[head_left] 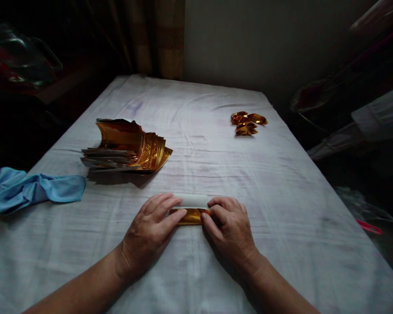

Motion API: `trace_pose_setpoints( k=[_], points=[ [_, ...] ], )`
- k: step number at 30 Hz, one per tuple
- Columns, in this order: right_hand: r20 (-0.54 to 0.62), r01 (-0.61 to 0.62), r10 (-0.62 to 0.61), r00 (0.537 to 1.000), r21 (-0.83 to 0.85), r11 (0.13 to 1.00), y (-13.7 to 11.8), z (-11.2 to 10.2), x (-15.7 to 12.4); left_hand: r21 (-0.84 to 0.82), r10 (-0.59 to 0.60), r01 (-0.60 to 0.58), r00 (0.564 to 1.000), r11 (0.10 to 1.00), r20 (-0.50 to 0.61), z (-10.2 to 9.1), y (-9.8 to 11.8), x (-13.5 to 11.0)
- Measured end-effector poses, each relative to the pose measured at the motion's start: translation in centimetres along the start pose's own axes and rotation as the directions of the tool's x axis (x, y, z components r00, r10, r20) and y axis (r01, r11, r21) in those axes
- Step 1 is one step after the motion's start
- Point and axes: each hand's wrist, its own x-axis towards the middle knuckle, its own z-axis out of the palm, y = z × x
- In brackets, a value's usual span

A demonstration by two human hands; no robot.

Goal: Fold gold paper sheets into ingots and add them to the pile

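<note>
A folded strip of gold foil paper (191, 214), white on its back side, lies on the white tablecloth (216, 165) just in front of me. My left hand (150, 231) rests on its left end, fingers pressing it flat. Over the strip's right end, my right hand (231, 229) has its fingers curled and pinches the paper. A stack of gold foil sheets (127, 148) sits to the far left of my hands. Several folded gold paper pieces (248, 123) lie at the far right of the table.
A crumpled blue cloth (32, 188) lies at the table's left edge. Dark clutter and plastic bags (356, 131) stand beyond the right edge. A curtain (163, 39) hangs behind the table's far end.
</note>
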Motion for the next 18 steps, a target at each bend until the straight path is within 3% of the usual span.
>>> trace_pose_setpoints(
  k=[3,5,10,18],
  points=[
    [-0.004,0.006,-0.006,1.000,-0.009,1.000,0.0,0.0,0.0,0.053,0.143,-0.146,0.988,0.988,0.065,0.3,0.6,-0.2],
    [-0.005,0.004,-0.004,1.000,0.000,1.000,0.0,0.0,0.0,0.049,0.170,-0.176,0.978,0.983,0.117,0.4,1.1,-0.3],
    [-0.004,0.001,-0.001,1.000,0.009,1.000,0.0,0.1,0.0,0.006,0.179,-0.186,0.955,0.983,0.235,0.5,2.0,-0.5],
    [0.007,-0.002,0.002,1.000,-0.004,1.000,-0.1,0.0,0.0,-0.011,0.168,-0.171,0.947,0.985,0.274,0.5,2.0,-0.8]
  ],
)
